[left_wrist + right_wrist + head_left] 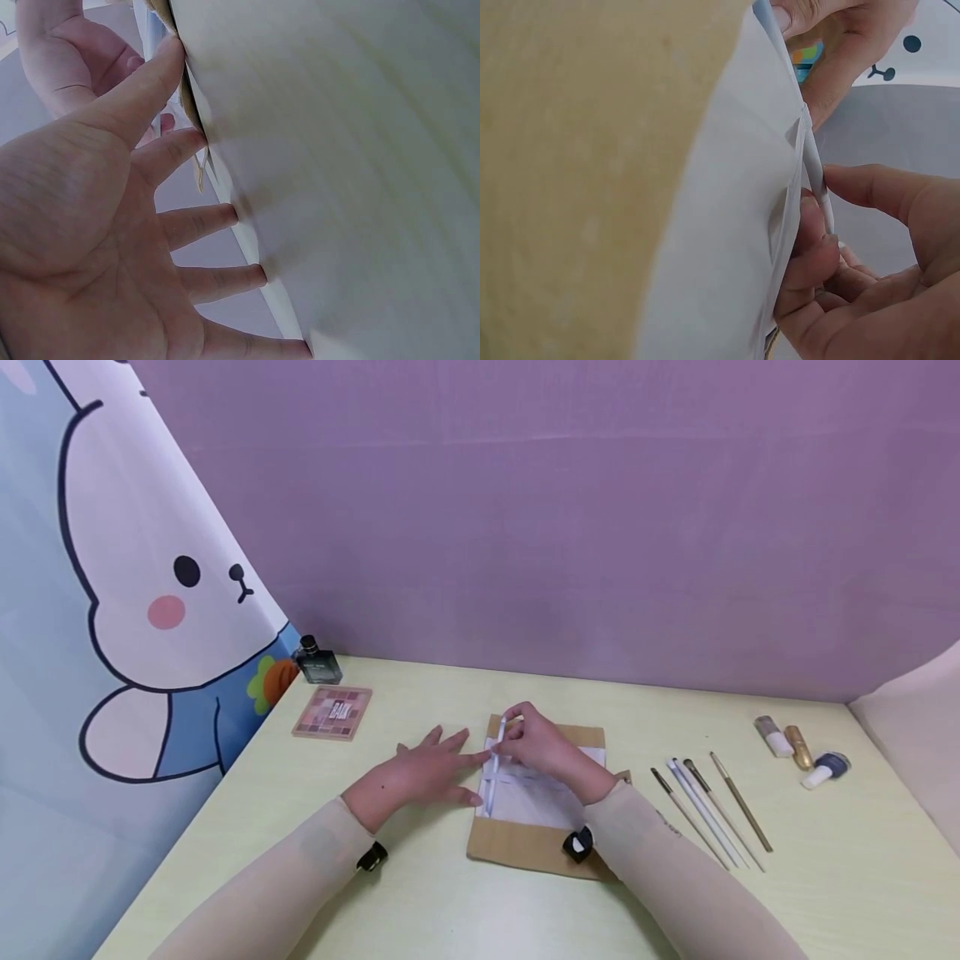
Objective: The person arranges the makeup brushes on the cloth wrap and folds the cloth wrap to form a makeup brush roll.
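A tan brush roll (517, 837) lies opened flat, its white lining (727, 161) facing up. Along its left side, a slim white makeup brush (493, 781) sits under a band of the lining. My right hand (542, 745) pinches the upper part of this brush between thumb and fingers, seen close in the right wrist view. Spread wide, my left hand (422, 777) rests its fingertips on the table, with thumb and index finger at the roll's left edge. In the left wrist view its palm (82, 255) shows and nothing is gripped.
Several makeup brushes (705, 810) lie in a loose row right of the roll. Farther right are a small grey-capped bottle (772, 735), a gold tube (799, 747) and a dark blue bottle (828, 768). An eyeshadow palette (332, 713) and a dark perfume bottle (318, 665) stand back left.
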{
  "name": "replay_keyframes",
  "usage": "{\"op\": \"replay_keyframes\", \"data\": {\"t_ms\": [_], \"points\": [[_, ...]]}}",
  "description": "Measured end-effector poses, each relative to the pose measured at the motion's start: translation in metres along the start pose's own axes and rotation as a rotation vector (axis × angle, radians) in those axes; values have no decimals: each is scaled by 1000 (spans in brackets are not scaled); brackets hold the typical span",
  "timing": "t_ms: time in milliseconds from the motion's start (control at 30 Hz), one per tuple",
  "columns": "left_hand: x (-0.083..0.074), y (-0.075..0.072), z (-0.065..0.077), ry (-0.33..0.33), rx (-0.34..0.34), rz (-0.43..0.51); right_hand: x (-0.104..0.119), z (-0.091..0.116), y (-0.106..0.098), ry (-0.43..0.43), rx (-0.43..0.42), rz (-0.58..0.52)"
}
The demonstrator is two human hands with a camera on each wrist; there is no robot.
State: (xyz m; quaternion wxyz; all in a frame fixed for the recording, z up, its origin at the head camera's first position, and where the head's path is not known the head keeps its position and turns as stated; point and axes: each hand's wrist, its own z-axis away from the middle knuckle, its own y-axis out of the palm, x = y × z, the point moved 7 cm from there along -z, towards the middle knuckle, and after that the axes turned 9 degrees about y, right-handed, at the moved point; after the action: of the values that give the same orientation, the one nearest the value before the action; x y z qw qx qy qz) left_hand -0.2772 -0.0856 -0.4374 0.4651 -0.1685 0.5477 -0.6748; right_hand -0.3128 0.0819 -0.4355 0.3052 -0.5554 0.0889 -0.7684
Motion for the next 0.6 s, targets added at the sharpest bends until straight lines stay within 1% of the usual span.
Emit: {"op": "replay_keyframes", "data": {"t_ms": [267, 433, 600], "points": [[0, 0, -1, 4, 1, -8, -3, -1, 0, 10, -7, 33], [-1, -1, 0, 10, -7, 12, -2, 2, 3, 9, 2, 92], [-2, -1, 0, 21, -12, 4, 0, 6, 6, -9, 9, 129]]}}
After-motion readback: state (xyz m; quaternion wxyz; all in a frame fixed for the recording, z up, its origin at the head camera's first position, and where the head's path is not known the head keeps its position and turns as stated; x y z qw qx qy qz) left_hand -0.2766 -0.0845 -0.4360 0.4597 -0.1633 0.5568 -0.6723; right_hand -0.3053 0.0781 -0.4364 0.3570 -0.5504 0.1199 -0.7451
